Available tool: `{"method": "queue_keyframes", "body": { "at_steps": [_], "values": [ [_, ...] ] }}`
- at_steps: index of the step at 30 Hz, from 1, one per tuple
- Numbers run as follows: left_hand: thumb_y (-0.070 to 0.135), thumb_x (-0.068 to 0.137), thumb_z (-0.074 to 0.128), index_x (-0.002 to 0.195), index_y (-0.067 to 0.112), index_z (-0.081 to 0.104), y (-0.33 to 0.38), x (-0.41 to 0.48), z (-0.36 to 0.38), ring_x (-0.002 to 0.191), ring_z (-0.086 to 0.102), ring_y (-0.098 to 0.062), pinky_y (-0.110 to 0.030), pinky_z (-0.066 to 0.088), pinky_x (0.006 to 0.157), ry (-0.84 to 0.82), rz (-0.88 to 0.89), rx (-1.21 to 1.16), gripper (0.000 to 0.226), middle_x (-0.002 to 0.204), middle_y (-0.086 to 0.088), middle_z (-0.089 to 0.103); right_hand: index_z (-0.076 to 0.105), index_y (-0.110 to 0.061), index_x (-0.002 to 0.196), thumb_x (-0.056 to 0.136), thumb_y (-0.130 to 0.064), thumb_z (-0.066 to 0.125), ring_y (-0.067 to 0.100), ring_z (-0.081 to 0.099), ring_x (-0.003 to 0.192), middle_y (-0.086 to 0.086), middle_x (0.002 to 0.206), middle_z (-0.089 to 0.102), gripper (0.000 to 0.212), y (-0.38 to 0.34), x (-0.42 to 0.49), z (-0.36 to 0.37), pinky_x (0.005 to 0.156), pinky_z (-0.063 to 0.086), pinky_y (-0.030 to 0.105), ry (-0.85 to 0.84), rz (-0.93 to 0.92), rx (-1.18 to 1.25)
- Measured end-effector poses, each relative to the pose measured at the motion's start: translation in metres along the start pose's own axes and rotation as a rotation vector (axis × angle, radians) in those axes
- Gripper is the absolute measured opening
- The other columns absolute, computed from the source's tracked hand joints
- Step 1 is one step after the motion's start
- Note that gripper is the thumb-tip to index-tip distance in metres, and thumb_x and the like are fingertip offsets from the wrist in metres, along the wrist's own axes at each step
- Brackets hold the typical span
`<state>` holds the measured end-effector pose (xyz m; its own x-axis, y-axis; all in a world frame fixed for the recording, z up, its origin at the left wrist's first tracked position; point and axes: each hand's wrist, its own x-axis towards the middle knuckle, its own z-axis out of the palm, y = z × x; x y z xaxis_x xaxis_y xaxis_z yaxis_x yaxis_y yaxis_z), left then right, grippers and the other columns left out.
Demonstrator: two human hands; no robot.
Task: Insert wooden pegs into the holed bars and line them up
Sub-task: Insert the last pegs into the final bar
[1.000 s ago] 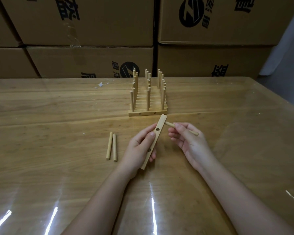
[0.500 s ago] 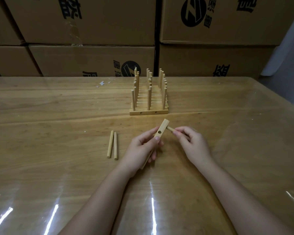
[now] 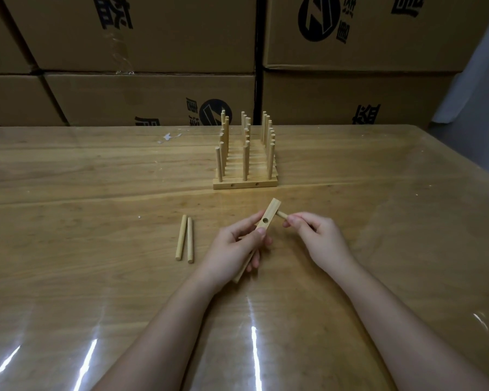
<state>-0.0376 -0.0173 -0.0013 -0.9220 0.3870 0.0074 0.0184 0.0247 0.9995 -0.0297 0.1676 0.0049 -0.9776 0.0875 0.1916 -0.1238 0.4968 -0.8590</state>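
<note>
Bar (image 3: 272,210) slants up-right, clasped by left hand (image 3: 232,249); right hand (image 3: 319,238) pinches peg (image 3: 282,214) at its upper end.

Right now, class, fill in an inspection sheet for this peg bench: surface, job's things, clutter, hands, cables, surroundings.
Surface: glossy wooden table under clear film, with glare streaks.
Job's things: pale wooden holed bar held tilted; short round wooden peg meeting the bar's upper end; two loose wooden pegs lying side by side left of the hands; block of pegged wooden bars standing further back.
Clutter: white scraps near the far edge.
Hands: left hand grips the bar; right hand pinches the peg.
Cables: nothing seen.
Surroundings: brown cardboard boxes stacked behind the table.
</note>
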Motion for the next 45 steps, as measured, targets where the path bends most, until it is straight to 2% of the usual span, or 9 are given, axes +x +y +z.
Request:
{"method": "queue_keyframes", "body": {
  "at_steps": [8, 17, 23, 29, 35, 38, 41, 43, 45],
  "values": [
    [0.019, 0.096, 0.052, 0.124, 0.041, 0.051, 0.005, 0.0, 0.006, 0.059, 0.063, -0.015, -0.023, 0.05, 0.05, -0.001, 0.032, -0.047, 0.036, 0.091, 0.0, 0.07, 0.067, -0.036, 0.088, 0.092, -0.028, 0.055, -0.01, 0.056, 0.074, -0.023, 0.077, 0.066, 0.015, -0.001, 0.004, 0.001, 0.064, 0.038, 0.013, 0.025, 0.03, 0.178],
    [0.021, 0.097, 0.049, 0.128, 0.024, 0.045, 0.006, 0.005, -0.002, 0.061, 0.068, -0.02, -0.024, 0.055, 0.052, 0.067, -0.07, -0.367, 0.031, 0.086, -0.01, 0.073, 0.063, -0.024, 0.091, 0.098, -0.032, 0.042, 0.005, 0.055, 0.052, -0.007, 0.065, 0.061, 0.024, 0.008, 0.015, -0.005, 0.046, 0.045, 0.017, 0.37, 0.127, 0.596],
    [0.025, 0.098, 0.045, 0.12, 0.007, 0.052, 0.013, 0.003, -0.008, 0.055, 0.066, -0.018, -0.022, 0.054, 0.049, 0.013, -0.116, -0.497, 0.029, 0.086, -0.014, 0.073, 0.063, -0.028, 0.08, 0.095, -0.017, 0.05, 0.005, 0.053, 0.053, -0.01, 0.058, 0.059, 0.022, 0.011, 0.008, 0.012, 0.056, 0.044, 0.023, 0.081, -0.047, 0.087],
    [0.031, 0.091, 0.045, 0.116, 0.004, 0.061, 0.015, -0.002, -0.016, 0.038, 0.052, -0.011, -0.018, 0.042, 0.037, -0.178, -0.094, -0.688, 0.039, 0.069, -0.008, 0.063, 0.063, -0.019, 0.089, 0.092, -0.027, 0.051, 0.021, 0.061, 0.086, -0.001, 0.09, 0.066, 0.015, -0.009, 0.001, 0.028, 0.072, 0.047, 0.038, -0.133, -0.267, -0.501],
    [0.028, 0.088, 0.042, 0.104, 0.001, 0.067, 0.022, -0.006, -0.02, 0.034, 0.052, -0.015, -0.019, 0.039, 0.034, -0.173, -0.032, -0.784, 0.04, 0.06, -0.012, 0.061, 0.054, -0.028, 0.108, 0.082, -0.039, 0.048, 0.023, 0.056, 0.104, -0.002, 0.113, 0.055, 0.029, -0.037, 0.002, 0.065, 0.083, 0.048, 0.035, -0.251, -0.254, -0.467],
    [0.028, 0.086, 0.046, 0.108, -0.002, 0.06, 0.026, -0.008, -0.027, 0.033, 0.052, -0.015, -0.018, 0.04, 0.032, -0.101, 0.01, -0.843, 0.039, 0.056, -0.012, 0.059, 0.051, -0.032, 0.116, 0.075, -0.05, 0.021, 0.016, 0.049, 0.112, -0.007, 0.119, 0.052, 0.054, -0.054, 0.012, 0.089, 0.094, 0.037, 0.03, -0.334, -0.271, -0.49],
    [0.03, 0.079, 0.063, 0.11, -0.001, 0.052, 0.032, -0.011, -0.04, 0.033, 0.051, -0.015, -0.018, 0.041, 0.032, -0.13, 0.055, -0.864, 0.045, 0.053, -0.01, 0.057, 0.057, -0.024, 0.105, 0.083, -0.047, 0.021, 0.009, 0.045, 0.109, 0.002, 0.104, 0.059, 0.048, -0.071, 0.008, 0.102, 0.102, 0.032, 0.033, -0.461, -0.353, -0.579],
    [0.029, 0.072, 0.076, 0.109, 0.001, 0.052, 0.036, -0.012, -0.046, 0.035, 0.053, -0.014, -0.018, 0.043, 0.034, -0.192, 0.098, -0.885, 0.052, 0.053, -0.008, 0.056, 0.052, 0.002, 0.121, 0.098, -0.02, 0.036, 0.017, 0.054, 0.098, 0.026, 0.121, 0.054, 0.036, -0.08, 0.005, 0.106, 0.09, 0.043, 0.018, -0.453, -0.372, -0.436],
    [0.029, 0.068, 0.082, 0.109, 0.002, 0.06, 0.037, -0.012, -0.048, 0.036, 0.053, -0.014, -0.018, 0.045, 0.035, -0.227, 0.129, -0.91, 0.053, 0.055, -0.007, 0.056, 0.023, 0.019, 0.136, 0.1, 0.002, 0.023, 0.021, 0.055, 0.096, 0.041, 0.141, 0.024, 0.04, -0.097, -0.001, 0.112, 0.061, 0.036, -0.003, -0.377, -0.269, -0.277]
  ]
}}
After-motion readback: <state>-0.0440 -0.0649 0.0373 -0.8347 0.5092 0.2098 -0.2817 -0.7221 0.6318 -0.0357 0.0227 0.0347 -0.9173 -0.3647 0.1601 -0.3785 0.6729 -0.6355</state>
